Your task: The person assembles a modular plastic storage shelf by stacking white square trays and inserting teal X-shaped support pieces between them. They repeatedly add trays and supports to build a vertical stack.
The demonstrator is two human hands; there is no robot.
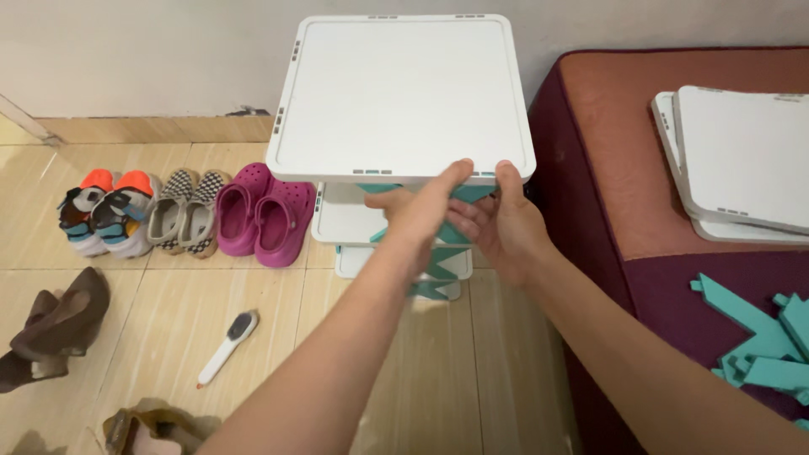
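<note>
Both hands at the near edge of the white top shelf panel (pixel 400 93) of a stacked rack standing on the tiled floor (pixel 472 371) against the wall. Left hand (pixel 417 211) gripping the rim, thumb on top, fingers curled under beside a teal support piece (pixel 438 261). Right hand (pixel 501 223) likewise closed on the edge — thumb over it. To the left: pink clogs (pixel 265 211), checkered slip-ons (pixel 185 211), sneakers (pixel 105 211), a white brush (pixel 227 345). On the maroon seat (pixel 607 168) — spare white panels (pixel 742 160), loose teal pieces (pixel 758 337).
</note>
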